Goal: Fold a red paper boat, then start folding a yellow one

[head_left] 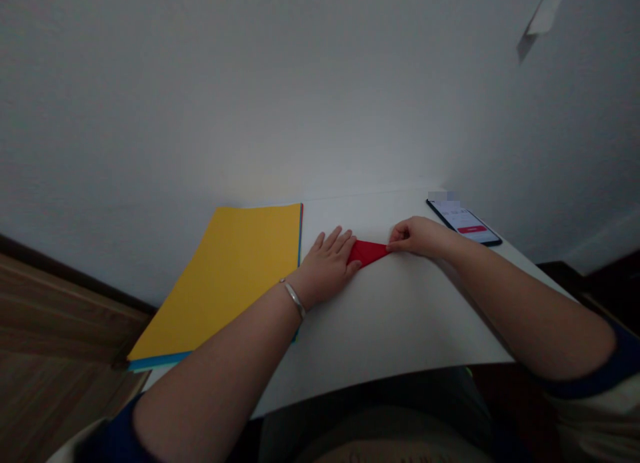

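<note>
A small piece of folded red paper [369,251] lies on the white table, tapering to a point on its right. My left hand [330,266] rests flat across its left part, fingers stretched out and slightly apart, hiding that end. At the right tip, my right hand [413,237] pinches the paper between thumb and forefinger, with the other fingers curled in. A silver bangle circles my left wrist.
Left of my hands lies a stack of coloured paper [240,269], yellow on top with blue and red edges below. A phone [465,221] with a lit screen lies at the table's right edge. Behind the white table [400,329] rises a wall.
</note>
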`<state>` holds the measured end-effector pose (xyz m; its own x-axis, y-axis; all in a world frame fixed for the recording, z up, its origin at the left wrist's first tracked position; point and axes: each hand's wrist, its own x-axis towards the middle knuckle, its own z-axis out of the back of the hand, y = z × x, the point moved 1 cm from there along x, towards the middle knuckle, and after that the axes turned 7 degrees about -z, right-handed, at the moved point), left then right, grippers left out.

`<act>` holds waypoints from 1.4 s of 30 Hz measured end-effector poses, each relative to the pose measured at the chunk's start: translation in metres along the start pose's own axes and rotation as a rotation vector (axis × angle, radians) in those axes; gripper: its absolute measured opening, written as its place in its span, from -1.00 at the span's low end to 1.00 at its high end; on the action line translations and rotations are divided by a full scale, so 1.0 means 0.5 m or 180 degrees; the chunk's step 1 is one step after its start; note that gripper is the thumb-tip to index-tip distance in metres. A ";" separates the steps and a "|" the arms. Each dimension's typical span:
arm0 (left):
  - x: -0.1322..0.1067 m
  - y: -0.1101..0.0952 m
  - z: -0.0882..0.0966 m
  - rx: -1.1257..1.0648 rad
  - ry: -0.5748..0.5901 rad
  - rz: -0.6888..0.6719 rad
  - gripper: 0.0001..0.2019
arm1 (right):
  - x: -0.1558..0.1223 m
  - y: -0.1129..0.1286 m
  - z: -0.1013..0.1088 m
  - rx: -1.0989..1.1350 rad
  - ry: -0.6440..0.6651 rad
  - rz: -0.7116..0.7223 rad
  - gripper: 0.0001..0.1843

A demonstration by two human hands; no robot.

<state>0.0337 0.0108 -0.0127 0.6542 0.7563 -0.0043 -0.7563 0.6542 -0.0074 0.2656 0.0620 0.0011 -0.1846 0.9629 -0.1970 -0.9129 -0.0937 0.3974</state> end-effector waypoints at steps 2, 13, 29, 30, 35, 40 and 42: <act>-0.001 0.001 0.000 -0.0003 0.0000 0.0003 -0.40 | 0.002 -0.004 0.001 -0.0048 -0.0008 -0.0014 -0.76; -0.010 0.008 -0.006 0.0051 -0.0041 -0.0021 -0.39 | 0.012 -0.028 0.015 0.0050 0.0208 -0.0065 -0.79; 0.017 0.011 0.014 -0.0385 -0.0979 -0.0239 -0.70 | -0.028 0.061 -0.027 -0.0442 -0.0856 0.1944 -0.78; 0.020 0.011 0.014 -0.0495 -0.0973 -0.0270 -0.70 | -0.030 0.061 -0.029 -0.0439 -0.0883 0.1979 -0.76; 0.021 0.008 0.020 -0.0788 -0.1025 -0.0258 -0.73 | -0.041 0.067 -0.037 -0.0695 -0.1043 0.2071 -0.75; 0.026 0.009 0.017 -0.0773 -0.1122 -0.0249 -0.75 | -0.050 0.074 -0.039 -0.1062 -0.1101 0.2046 -0.72; 0.030 0.011 0.012 -0.0773 -0.1160 -0.0246 -0.76 | -0.053 0.076 -0.038 -0.1136 -0.1101 0.2042 -0.71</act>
<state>0.0393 0.0258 -0.0068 0.6321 0.6873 0.3580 -0.6542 0.7209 -0.2288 0.2288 0.0283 0.0044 -0.6417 0.7126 0.2834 -0.7395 -0.6729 0.0175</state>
